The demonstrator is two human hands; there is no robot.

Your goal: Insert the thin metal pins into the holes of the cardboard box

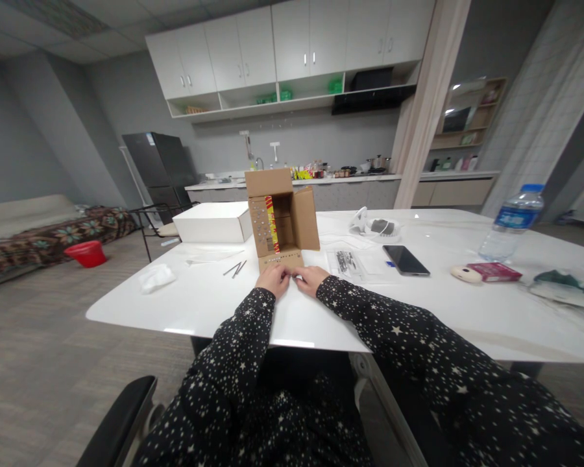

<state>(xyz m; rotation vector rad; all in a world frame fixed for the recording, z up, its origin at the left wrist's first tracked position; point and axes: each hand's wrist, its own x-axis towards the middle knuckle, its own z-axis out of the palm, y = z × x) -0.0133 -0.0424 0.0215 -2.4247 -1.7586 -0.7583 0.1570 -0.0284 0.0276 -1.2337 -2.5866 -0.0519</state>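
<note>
The white table (214, 305) carries everything. Near its front edge, toward the left corner, stands an open cardboard box (281, 217) on its side, 1 flap lying flat toward the person. A white box (213, 222) sits behind it to the left, a water bottle (513, 222) by the right edge, a phone (405, 259) near the middle. The left hand (272, 280) and right hand (310, 279) meet at the flat flap, fingers curled together on something small, perhaps the flap's edge; what they pinch cannot be told.
</note>
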